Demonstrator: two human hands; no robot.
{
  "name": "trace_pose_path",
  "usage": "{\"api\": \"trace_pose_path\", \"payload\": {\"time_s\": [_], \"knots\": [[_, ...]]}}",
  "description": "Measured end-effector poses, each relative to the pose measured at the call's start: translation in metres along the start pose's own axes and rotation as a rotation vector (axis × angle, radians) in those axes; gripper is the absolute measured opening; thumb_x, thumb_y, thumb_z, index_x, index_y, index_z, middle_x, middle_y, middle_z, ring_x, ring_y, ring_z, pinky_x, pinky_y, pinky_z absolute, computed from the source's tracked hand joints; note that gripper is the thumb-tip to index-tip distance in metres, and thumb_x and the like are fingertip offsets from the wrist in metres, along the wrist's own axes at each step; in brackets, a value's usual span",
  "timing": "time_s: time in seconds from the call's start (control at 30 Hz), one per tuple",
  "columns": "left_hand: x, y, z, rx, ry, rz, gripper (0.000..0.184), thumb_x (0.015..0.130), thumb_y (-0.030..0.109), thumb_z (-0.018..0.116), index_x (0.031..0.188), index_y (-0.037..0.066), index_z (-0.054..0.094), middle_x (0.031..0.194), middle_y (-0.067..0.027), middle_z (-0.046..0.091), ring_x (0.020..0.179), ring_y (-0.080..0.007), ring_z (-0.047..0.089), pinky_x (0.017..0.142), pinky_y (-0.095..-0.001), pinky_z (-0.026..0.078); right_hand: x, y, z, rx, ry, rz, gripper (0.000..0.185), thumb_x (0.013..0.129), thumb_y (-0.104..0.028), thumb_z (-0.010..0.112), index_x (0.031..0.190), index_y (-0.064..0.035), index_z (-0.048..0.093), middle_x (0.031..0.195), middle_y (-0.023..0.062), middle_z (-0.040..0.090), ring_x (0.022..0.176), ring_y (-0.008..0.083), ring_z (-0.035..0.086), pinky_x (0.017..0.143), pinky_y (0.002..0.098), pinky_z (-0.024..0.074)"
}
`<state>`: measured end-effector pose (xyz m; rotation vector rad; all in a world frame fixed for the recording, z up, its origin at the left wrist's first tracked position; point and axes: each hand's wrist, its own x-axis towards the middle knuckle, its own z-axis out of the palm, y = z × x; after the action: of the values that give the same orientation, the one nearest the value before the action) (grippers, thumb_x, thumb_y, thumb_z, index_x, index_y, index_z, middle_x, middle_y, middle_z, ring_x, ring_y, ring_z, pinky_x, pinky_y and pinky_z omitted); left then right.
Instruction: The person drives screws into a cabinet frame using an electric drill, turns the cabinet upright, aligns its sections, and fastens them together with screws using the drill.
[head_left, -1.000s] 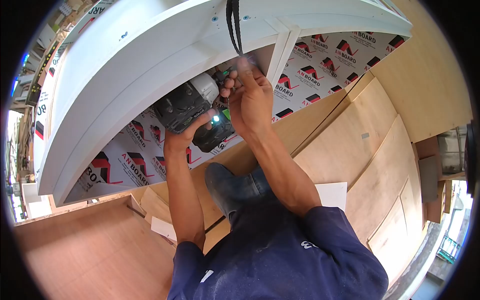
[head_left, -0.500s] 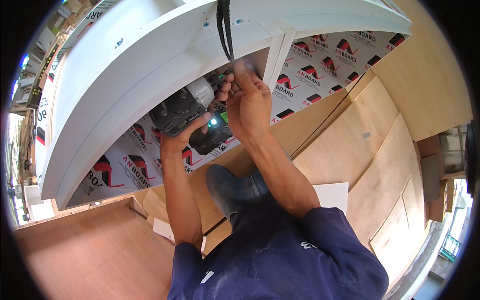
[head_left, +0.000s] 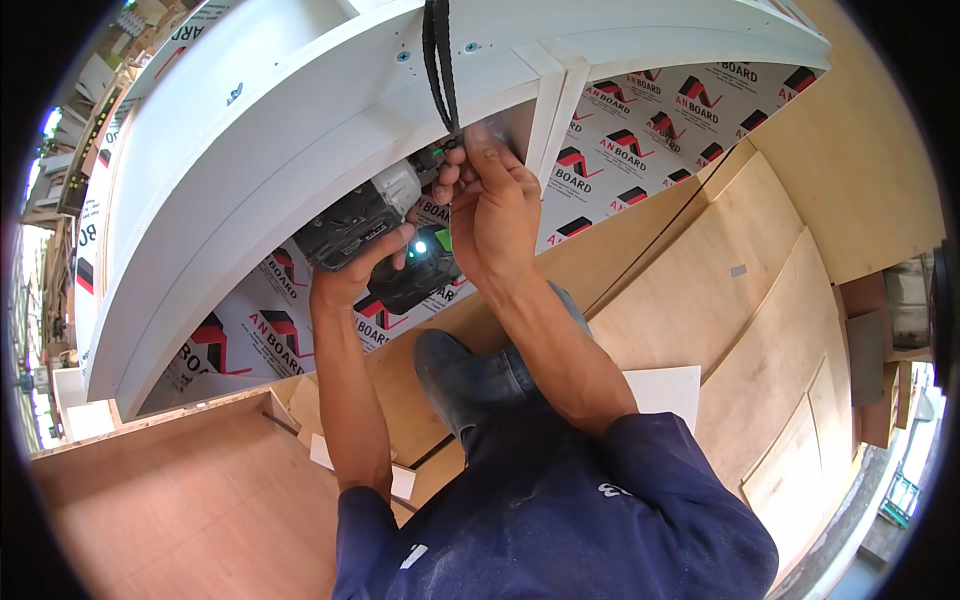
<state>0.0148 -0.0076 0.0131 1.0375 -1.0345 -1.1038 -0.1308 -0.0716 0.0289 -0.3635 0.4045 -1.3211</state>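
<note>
Below the curved white frame [head_left: 190, 225], the left hand [head_left: 343, 283] wraps round the cordless drill [head_left: 345, 225], its chuck [head_left: 428, 159] toward the right. A black strap [head_left: 438, 65] dangles close by; a spinning chuck could snag it. The right hand [head_left: 500, 215] has its fingers bent together beside the chuck, pinching what I can't tell; a slip could jab them.

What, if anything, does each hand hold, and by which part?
Left hand: the power tool, by its handle. Right hand: fingers at the tool's nose; whether they hold anything cannot be told.
</note>
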Motion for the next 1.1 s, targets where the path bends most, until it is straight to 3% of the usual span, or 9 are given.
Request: {"api": "trace_pose_path", "payload": {"time_s": [0.6, 1.1], "knots": [[-0.0017, 0.0031, 0.0013, 0.063, 0.017, -0.004, 0.023, 0.082, -0.004, 0.072, 0.104, -0.001, 0.068, 0.089, -0.0078, 0.068, 0.06, -0.0129, 0.058, 0.054, -0.0264, 0.047, -0.0001, 0.001, 0.0032, 0.029, 0.018, -0.009, 0.024, 0.099, -0.019, 0.064, 0.104, 0.0042, 0.066, 0.08, 0.0059, 0.061, 0.063, 0.0137, 0.057, 0.053, 0.0275, 0.0486], [-0.0008, 0.0018, 0.0036, 0.015, 0.045, -0.008, 0.026, 0.08, -0.006, 0.072, 0.105, -0.001, 0.067, 0.09, -0.0095, 0.067, 0.061, -0.0143, 0.059, 0.054, -0.027, 0.048, -0.0002, -0.0005, 0.0028, 0.04, -0.036, -0.002, 0.029, 0.099, -0.024, 0.065, 0.106, 0.0038, 0.066, 0.08, 0.0048, 0.06, 0.064, 0.0143, 0.057, 0.054, 0.0297, 0.0498]]}}
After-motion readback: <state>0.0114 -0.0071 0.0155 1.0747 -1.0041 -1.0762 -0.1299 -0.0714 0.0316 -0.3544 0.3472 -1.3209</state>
